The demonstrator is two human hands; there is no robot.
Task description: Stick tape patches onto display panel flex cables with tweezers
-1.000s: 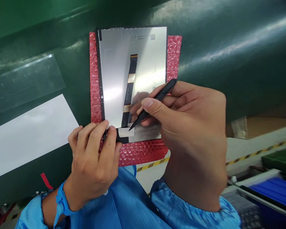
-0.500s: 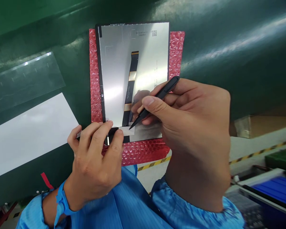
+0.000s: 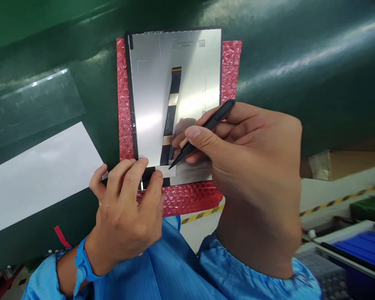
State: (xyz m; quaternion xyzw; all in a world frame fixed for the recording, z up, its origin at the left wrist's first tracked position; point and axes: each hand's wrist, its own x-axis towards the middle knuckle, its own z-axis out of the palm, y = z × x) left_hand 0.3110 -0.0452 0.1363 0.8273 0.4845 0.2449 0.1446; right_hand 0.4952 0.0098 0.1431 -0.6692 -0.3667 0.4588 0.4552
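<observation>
A display panel (image 3: 153,96) with a silvery back and dark edges lies on red bubble wrap (image 3: 231,71). A dark flat ribbon cable (image 3: 171,112) with gold-coloured bands runs along its middle. Across the cable's lower end lies a small white strip (image 3: 165,171). My left hand (image 3: 128,204) is spread, its fingertips resting on the panel's lower left corner and at the strip's left part. Held like a pen in my right hand (image 3: 237,146) are black pointed tweezers (image 3: 211,123). Their tip touches or hovers just over the strip; I cannot tell which.
On the green work surface (image 3: 90,83), a white sheet (image 3: 46,175) and a clear plastic film (image 3: 40,108) lie to the left. A piece of red tape (image 3: 61,236) is near my left wrist. A cardboard piece (image 3: 353,164) and a blue bin (image 3: 368,250) are at right.
My left hand has shifted very slightly to the right at the panel's corner. The tweezers and my right hand have hardly moved.
</observation>
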